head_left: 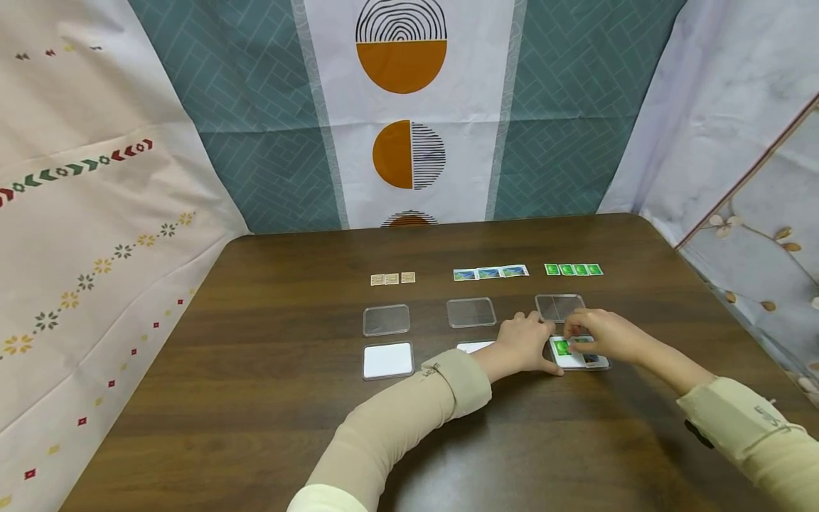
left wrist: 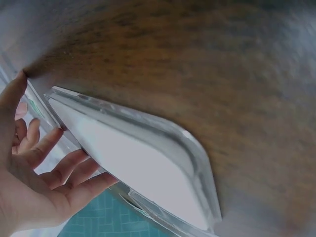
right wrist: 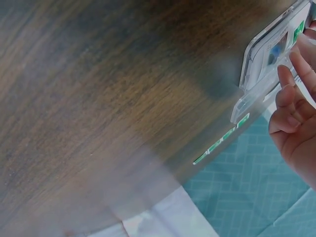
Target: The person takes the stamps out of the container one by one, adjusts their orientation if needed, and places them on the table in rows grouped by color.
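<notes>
In the head view my right hand (head_left: 604, 334) is over the rightmost clear case (head_left: 598, 367), which holds a white card. Its thumb and fingertips pinch the edge of a green stamp (head_left: 563, 348) at the card's left part. A darker picture stamp (right wrist: 277, 48) lies on the same card in the right wrist view. My left hand (head_left: 526, 343) spans the case's left side with fingers and thumb spread, thumb near the lower left corner. In the left wrist view the middle case's white card (left wrist: 133, 158) lies beside the left fingers; the left forearm partly covers it in the head view.
Behind the cases are three clear lids (head_left: 387, 320). Farther back lie rows of tan stamps (head_left: 392, 279), blue landscape stamps (head_left: 490, 272) and several green stamps (head_left: 573, 269). At the left is a case with a white card (head_left: 388, 360). Fabric hangs around the brown table (head_left: 269, 398).
</notes>
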`<state>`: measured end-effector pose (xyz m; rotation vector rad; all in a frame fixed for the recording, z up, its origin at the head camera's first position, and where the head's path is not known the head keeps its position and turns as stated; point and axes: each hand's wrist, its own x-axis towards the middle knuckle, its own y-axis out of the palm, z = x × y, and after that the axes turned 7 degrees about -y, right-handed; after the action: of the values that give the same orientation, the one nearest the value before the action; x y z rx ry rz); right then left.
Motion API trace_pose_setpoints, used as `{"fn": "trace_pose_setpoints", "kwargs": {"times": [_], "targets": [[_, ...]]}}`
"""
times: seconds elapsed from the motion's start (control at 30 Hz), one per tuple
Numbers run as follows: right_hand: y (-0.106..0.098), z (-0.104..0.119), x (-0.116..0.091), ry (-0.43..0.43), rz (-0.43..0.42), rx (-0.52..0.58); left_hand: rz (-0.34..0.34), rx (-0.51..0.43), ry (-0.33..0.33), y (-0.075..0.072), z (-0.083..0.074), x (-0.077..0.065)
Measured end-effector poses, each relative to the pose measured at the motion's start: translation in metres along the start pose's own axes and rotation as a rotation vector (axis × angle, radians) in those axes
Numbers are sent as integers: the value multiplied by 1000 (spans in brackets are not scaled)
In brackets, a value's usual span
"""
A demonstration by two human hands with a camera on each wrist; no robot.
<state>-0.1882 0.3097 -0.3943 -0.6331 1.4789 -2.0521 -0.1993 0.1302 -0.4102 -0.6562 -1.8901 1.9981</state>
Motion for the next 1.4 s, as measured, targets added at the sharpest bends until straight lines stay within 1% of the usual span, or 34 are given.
{"fn": "trace_pose_setpoints", "kwargs": {"times": [0.43, 0.6, 0.8, 1.13, 1.4], "targets": [[2, 0, 2, 4, 14, 25, -4, -37, -43, 1, -4, -1], [1, 0, 3, 29, 32, 45, -14, -55, -53, 2, -5, -1], [0, -1, 8, 35, 54, 80, -22, -56, -55, 3, -5, -1], [-3, -3, 15, 75, 135, 178, -6, -54, -48, 2, -3, -1], [-3, -4, 17, 93, 149, 206, -5, -39, -48, 2, -3, -1]]}}
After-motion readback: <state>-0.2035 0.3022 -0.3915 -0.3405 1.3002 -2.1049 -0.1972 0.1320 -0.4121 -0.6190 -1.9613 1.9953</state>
